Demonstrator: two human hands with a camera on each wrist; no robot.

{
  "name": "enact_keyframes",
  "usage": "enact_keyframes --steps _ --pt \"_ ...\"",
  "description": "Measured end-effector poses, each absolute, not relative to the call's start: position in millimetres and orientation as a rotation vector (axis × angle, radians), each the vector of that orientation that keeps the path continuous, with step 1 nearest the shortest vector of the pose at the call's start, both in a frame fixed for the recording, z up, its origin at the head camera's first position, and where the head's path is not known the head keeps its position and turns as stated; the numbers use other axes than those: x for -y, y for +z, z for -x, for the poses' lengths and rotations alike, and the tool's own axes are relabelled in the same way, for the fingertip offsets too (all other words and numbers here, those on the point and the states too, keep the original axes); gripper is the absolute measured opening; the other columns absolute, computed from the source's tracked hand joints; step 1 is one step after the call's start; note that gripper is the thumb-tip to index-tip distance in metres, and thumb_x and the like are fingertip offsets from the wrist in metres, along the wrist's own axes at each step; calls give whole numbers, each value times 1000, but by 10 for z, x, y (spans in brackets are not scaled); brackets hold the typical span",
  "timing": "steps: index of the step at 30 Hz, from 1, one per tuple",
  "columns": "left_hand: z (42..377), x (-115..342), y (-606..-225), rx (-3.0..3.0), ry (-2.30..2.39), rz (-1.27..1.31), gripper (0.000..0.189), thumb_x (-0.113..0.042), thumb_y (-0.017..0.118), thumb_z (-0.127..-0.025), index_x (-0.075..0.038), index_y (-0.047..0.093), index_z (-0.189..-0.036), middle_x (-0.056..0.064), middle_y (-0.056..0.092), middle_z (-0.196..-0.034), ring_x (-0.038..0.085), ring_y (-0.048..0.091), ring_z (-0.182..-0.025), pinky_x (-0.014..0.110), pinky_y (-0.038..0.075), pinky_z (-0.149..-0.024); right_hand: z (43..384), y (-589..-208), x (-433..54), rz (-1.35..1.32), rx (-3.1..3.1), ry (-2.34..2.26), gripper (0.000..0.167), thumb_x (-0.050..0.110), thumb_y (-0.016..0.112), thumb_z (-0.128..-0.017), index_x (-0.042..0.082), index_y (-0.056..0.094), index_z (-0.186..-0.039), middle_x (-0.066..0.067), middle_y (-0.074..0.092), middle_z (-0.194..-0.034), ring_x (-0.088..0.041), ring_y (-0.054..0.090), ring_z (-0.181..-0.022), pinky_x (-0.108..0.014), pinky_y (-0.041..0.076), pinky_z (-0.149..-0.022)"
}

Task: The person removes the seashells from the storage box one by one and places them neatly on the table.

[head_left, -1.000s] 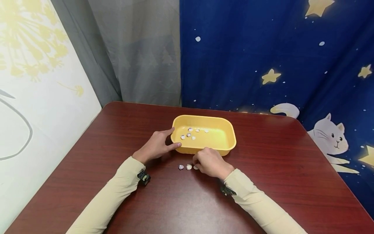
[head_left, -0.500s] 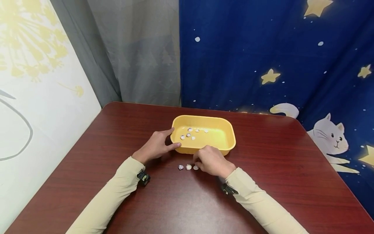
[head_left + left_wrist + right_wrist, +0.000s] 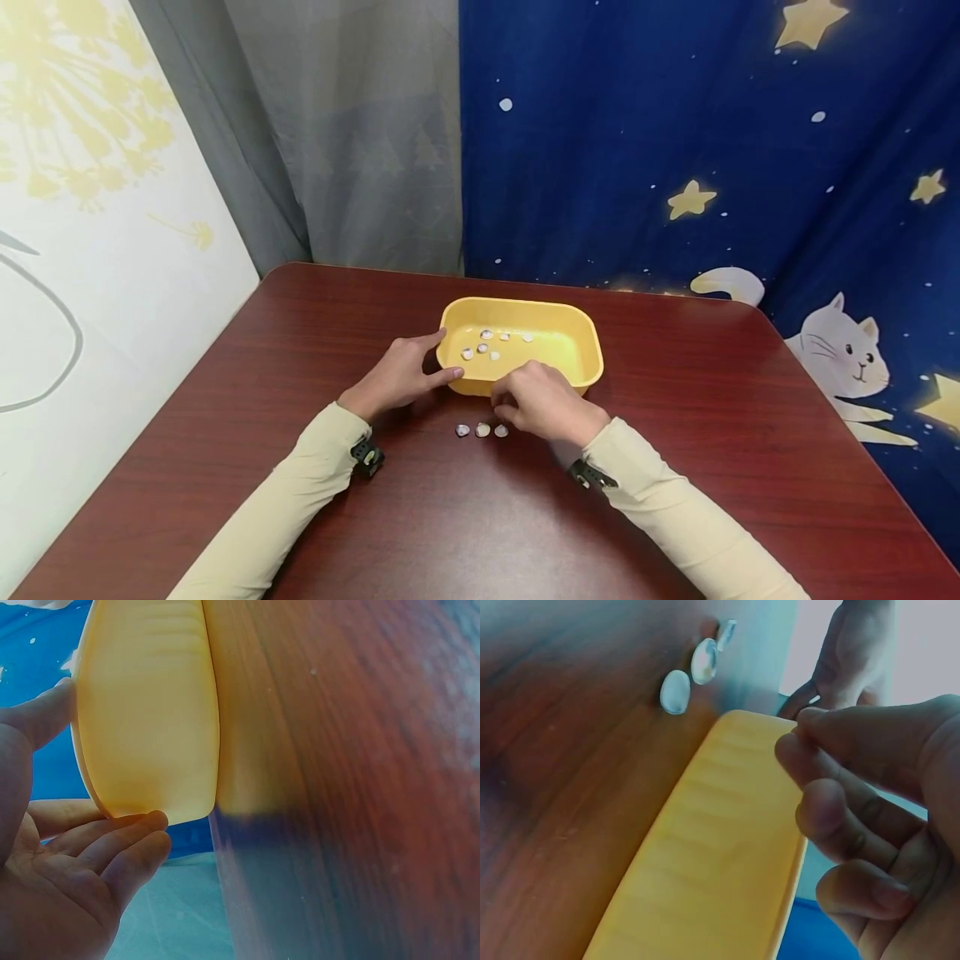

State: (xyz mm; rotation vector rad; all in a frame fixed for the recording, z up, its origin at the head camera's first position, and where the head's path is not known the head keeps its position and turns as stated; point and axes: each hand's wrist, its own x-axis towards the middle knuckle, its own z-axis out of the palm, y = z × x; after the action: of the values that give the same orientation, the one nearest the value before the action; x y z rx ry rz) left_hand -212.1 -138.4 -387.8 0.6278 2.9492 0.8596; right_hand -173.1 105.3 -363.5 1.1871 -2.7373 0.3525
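My left hand (image 3: pixel 397 377) holds the yellow plastic tub (image 3: pixel 592 327) at its left end, with the thumb on the near rim and the fingers against the end wall. Three small seashells (image 3: pixel 482 430) lie in a row on the table before the tub. Several more shells (image 3: pixel 486 334) lie on the tub's floor towards its left half. At the near side of the tub, just beyond the row, is my right hand (image 3: pixel 543 402). In the right wrist view its fingers (image 3: pixel 821 806) are curled, thumb and index tips close together, and no shell shows between them.
The tub stands on a dark red-brown wooden table (image 3: pixel 720 400). Grey (image 3: pixel 375 150) and blue star-patterned (image 3: pixel 585 167) curtains hang behind the far edge. A white patterned wall (image 3: pixel 112 275) borders the left side.
My right hand has let go of the third shell and moved slightly up and away, towards the tub; the shell stays in the row. My left hand has kept its place on the tub.
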Motion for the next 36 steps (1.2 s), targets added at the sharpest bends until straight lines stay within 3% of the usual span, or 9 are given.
enact_keyframes --steps 8,23,36 --pt "2128 1372 -3872 -2949 842 -638 82 -47 69 -93 3 40 -151 19 50 -151 29 53 -137 47 46 -111 1808 -3622 -1070 -1153 2592 579 5 13 79 -85 16 77 -82 8 73 -73 -5 65 -68 -21 53 -65" --pt "2119 1377 -3859 -2950 848 -630 82 -47 69 -93 2 40 -151 19 52 -149 30 56 -135 47 47 -110 2162 -3737 -1103 -893 2558 706 5 15 76 -86 12 77 -82 5 71 -69 -1 53 -56 -19 44 -55" --pt "2132 1373 -3858 -2940 840 -639 83 -49 68 -93 3 40 -151 20 52 -149 31 54 -136 46 47 -111 2359 -3750 -1003 -775 2765 617 8 15 77 -85 12 77 -91 0 71 -78 -15 63 -71 -31 52 -63"
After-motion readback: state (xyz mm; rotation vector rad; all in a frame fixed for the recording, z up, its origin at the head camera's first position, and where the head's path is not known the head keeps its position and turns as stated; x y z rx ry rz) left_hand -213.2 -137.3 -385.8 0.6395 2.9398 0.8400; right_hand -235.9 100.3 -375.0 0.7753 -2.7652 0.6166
